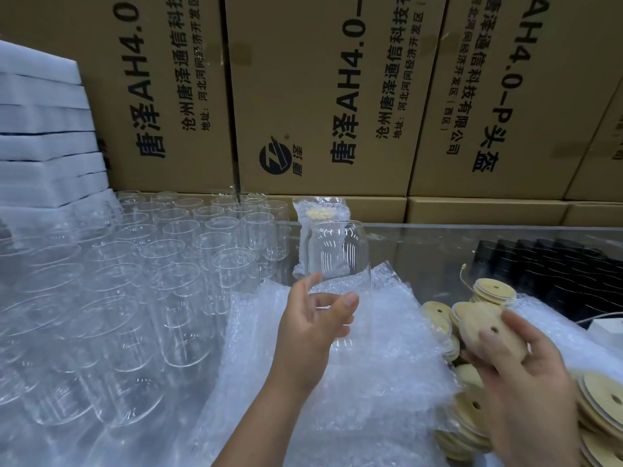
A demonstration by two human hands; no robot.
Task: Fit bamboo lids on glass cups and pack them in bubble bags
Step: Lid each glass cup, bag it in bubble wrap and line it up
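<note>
My left hand (312, 326) grips a clear glass cup (337, 261) around its lower half and holds it upright above a pile of bubble bags (367, 382). To the right, my right hand (519, 369) holds a round bamboo lid (485, 326) with a small hole, tilted, just above a heap of loose bamboo lids (472, 412). The lid is apart from the cup. Behind the held cup stands a packed cup in a bubble bag (318, 210) with a lid on it.
Several empty glass cups (168, 264) fill the left of the table in rows. White foam sheets (43, 129) are stacked at the far left. Cardboard boxes (320, 96) form a wall behind. Black items (556, 264) lie at the right rear, and more lids (603, 406) at the right edge.
</note>
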